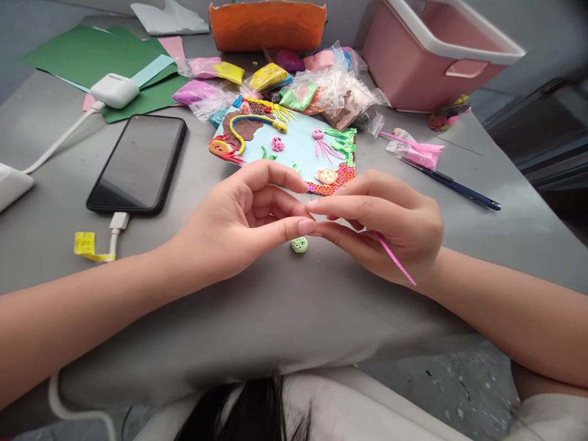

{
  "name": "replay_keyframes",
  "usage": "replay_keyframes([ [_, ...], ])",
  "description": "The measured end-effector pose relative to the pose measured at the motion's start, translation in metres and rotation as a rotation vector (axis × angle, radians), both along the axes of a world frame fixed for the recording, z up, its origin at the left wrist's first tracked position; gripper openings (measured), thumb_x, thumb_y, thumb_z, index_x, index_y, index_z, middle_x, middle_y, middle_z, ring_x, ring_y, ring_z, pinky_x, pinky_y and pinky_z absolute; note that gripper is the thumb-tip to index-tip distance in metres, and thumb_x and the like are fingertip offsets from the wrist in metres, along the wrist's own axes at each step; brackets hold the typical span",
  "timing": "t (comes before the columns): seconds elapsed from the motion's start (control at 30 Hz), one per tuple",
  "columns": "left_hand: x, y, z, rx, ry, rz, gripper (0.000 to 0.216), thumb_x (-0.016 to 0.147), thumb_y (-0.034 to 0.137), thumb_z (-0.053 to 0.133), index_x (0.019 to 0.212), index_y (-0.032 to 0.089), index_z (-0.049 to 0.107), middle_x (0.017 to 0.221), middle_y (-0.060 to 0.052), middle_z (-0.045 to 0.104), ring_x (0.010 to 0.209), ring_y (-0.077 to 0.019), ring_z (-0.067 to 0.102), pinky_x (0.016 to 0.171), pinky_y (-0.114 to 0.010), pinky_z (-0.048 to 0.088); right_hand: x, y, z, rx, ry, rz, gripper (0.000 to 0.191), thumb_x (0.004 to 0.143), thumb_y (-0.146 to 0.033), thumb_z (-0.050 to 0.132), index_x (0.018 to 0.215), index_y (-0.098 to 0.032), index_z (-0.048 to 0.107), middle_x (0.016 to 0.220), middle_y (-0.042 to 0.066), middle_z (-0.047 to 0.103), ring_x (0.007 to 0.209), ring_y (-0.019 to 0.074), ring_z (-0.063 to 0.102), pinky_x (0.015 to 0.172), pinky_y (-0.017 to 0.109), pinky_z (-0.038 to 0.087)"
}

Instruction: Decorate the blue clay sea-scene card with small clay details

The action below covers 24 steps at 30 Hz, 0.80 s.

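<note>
My left hand (248, 220) is curled, its thumb and fingertips brought together against the fingertips of my right hand (390, 217). Whatever is pinched where they meet is too small or hidden to make out. A thin pink modelling tool (397, 261) is tucked in my right hand, its ridged end sticking out below the palm. Just under the fingertips, a small pale green clay piece (299, 245) dotted with holes lies on the table. Behind both hands is a light blue board (294, 135) bearing a clay sea scene, with a pink jellyfish (318, 134) and a cream turtle (326, 176).
Bags of coloured clay (342, 92) are heaped behind the board. A pink bin (395, 61) and an orange container (269, 26) stand at the back. Left are a phone (138, 162) with a cable, a white charger (114, 90) and green paper (82, 55). A dark pen (459, 187) lies right.
</note>
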<state>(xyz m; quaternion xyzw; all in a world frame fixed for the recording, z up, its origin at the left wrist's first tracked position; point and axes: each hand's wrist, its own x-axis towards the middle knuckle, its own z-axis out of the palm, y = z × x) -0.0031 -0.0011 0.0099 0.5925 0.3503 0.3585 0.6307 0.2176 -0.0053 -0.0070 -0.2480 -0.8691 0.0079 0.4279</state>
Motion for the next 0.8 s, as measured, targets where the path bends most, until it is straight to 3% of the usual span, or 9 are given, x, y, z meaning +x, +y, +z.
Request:
replay_keyframes([
  [0.17, 0.0006, 0.0002, 0.0007, -0.070, 0.000, 0.027, 0.039, 0.075, 0.027, 0.090, 0.097, 0.023, 0.058, 0.080, 0.006, 0.079, 0.077, -0.0137, 0.080, 0.069, -0.020, 0.063, -0.0003, -0.0023, -0.0005, 0.019, 0.062, 0.027, 0.020, 0.089, -0.015, 0.079, 0.107, -0.023, 0.075, 0.084, 0.001, 0.071, 0.068, 0.0097, 0.066, 0.061, 0.023, 0.058],
  [0.33, 0.0008, -0.0009, 0.0022, -0.127, -0.047, 0.018, 0.044, 0.070, 0.019, 0.091, 0.097, 0.023, 0.057, 0.074, 0.007, 0.078, 0.071, -0.0124, 0.078, 0.068, -0.020, 0.062, 0.0011, -0.0054, 0.0040, 0.005, 0.026, 0.042, 0.017, 0.091, -0.016, 0.076, 0.102, -0.029, 0.077, 0.086, 0.000, 0.073, 0.066, 0.0111, 0.067, 0.059, 0.025, 0.059],
  [0.5, 0.0003, -0.0001, 0.0036, -0.114, 0.022, 0.029, 0.046, 0.069, 0.029, 0.094, 0.096, 0.024, 0.056, 0.071, 0.006, 0.075, 0.076, -0.0203, 0.080, 0.069, -0.028, 0.063, 0.0001, -0.0070, 0.0058, -0.013, 0.028, 0.037, 0.015, 0.092, -0.016, 0.075, 0.101, -0.028, 0.074, 0.085, 0.001, 0.072, 0.065, 0.0111, 0.065, 0.060, 0.026, 0.058],
  [0.67, -0.0006, 0.0000, 0.0032, -0.088, -0.002, 0.017, 0.030, 0.077, 0.026, 0.088, 0.097, 0.024, 0.065, 0.076, 0.004, 0.074, 0.075, -0.0166, 0.076, 0.070, -0.027, 0.063, -0.0054, -0.0034, 0.0020, -0.090, 0.071, 0.019, 0.006, 0.095, -0.020, 0.068, 0.091, -0.024, 0.065, 0.085, 0.002, 0.068, 0.062, 0.0113, 0.057, 0.056, 0.028, 0.052],
  [0.8, -0.0009, -0.0010, -0.0002, -0.047, 0.011, 0.061, 0.018, 0.082, 0.032, 0.085, 0.092, 0.021, 0.074, 0.087, 0.000, 0.075, 0.076, -0.0145, 0.073, 0.074, -0.027, 0.064, -0.0066, 0.0008, -0.0030, -0.219, 0.268, 0.032, 0.008, 0.095, -0.021, 0.059, 0.089, -0.024, 0.057, 0.082, 0.002, 0.060, 0.062, 0.0125, 0.053, 0.054, 0.029, 0.047],
])
